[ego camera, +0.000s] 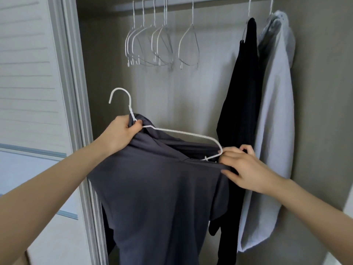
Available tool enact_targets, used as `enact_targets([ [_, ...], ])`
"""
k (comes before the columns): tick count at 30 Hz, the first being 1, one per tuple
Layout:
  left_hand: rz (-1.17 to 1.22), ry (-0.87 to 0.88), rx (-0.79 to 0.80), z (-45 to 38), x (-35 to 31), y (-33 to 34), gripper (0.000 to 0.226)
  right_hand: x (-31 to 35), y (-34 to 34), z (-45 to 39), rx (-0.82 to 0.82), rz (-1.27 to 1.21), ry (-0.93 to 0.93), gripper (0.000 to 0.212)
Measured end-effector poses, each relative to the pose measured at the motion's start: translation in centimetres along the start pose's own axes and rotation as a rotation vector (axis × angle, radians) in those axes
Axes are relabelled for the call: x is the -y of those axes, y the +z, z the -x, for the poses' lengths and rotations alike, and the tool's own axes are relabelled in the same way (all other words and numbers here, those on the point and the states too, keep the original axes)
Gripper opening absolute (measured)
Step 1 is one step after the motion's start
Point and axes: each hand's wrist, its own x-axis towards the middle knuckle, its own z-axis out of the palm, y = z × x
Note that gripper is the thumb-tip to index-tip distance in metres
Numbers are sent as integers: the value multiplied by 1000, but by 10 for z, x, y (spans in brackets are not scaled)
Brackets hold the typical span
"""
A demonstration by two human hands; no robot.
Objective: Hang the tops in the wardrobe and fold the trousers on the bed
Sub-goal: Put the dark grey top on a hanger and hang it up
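Observation:
A dark grey top (158,192) hangs partly over a white wire hanger (183,133) held up in front of the open wardrobe. My left hand (120,133) grips the hanger's neck together with a bunch of the top's fabric; the hook points up and left. My right hand (242,167) pinches the top's shoulder fabric at the hanger's right end, which sticks out bare above the cloth. The lower part of the top drops out of view.
Several empty white hangers (160,46) hang from the wardrobe rail (210,0) above. A black garment (242,104) and a light grey top (275,115) hang at the right. A white slatted sliding door (30,73) stands at the left.

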Motion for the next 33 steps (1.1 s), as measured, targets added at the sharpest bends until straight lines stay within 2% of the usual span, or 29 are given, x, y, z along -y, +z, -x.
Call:
enact_targets([
  [3,-150,13,32,7,-2,9,40,2,-9,-4,-34,-10,-8,10],
  [5,-198,53,79,13,-8,17,40,6,-14,-13,-113,-57,39,16],
  [8,-191,163,167,21,-28,36,40,21,-25,-42,-202,-338,227,27],
  [10,-90,182,175,22,-45,49,37,35,-31,-61,-90,-587,307,28],
  [12,4,168,169,21,-56,56,32,47,-28,-72,37,-669,309,24],
  [13,38,164,182,20,-57,56,29,50,-24,-73,47,-671,308,20],
  [16,114,166,278,20,-40,40,19,41,-21,-69,-100,-680,403,9],
  [19,8,151,462,23,-6,19,35,20,-27,-61,-226,-823,547,15],
  [21,-8,165,480,24,15,9,27,10,-35,-54,-244,-944,616,14],
  [23,109,124,431,22,27,-1,17,4,-42,-50,-240,-983,616,14],
  [28,276,-36,497,19,40,-21,34,3,-53,-43,-160,-892,524,19],
  [33,282,-24,573,21,20,-6,41,14,-55,-50,-111,-856,448,18],
])
